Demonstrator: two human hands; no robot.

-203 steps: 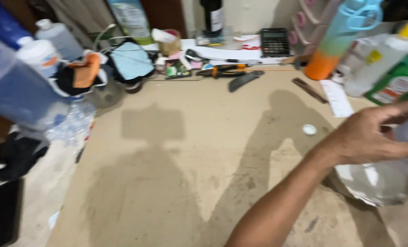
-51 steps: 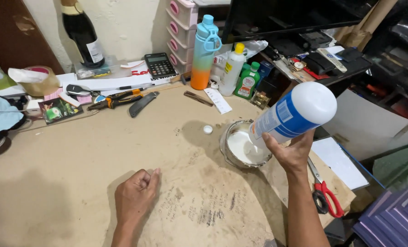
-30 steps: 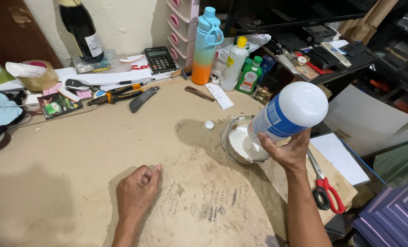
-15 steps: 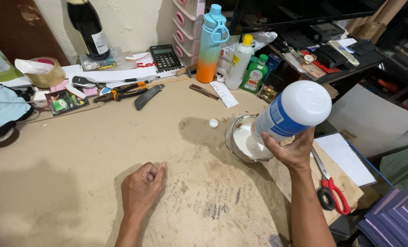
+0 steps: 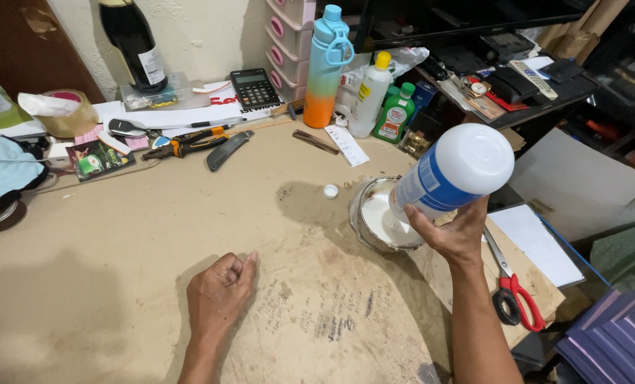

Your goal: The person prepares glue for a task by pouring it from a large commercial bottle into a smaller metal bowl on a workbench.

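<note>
Now | right hand (image 5: pixel 451 235) fingers grip tilted white bottle (image 5: pixel 451 174) | left hand (image 5: pixel 218 293) curled on scuffed tabletop (image 5: pixel 118 242)

Plenty of open room on the near left of the surface (image 5: pixel 118 284), nothing but bare board around the left hand (image 5: pixel 218 291). Right side is tight: the right hand (image 5: pixel 456 235) has its grip on a tilted white bottle (image 5: pixel 452 174) over the metal bowl (image 5: pixel 363 227), with red scissors (image 5: pixel 513 295) just beside. The back edge is walled off by pliers (image 5: pixel 189 142), a calculator (image 5: pixel 255 87), a water bottle (image 5: pixel 326 67) and a dark wine bottle (image 5: pixel 134 43). A small white cap (image 5: pixel 330 190) sits near the bowl.
</note>
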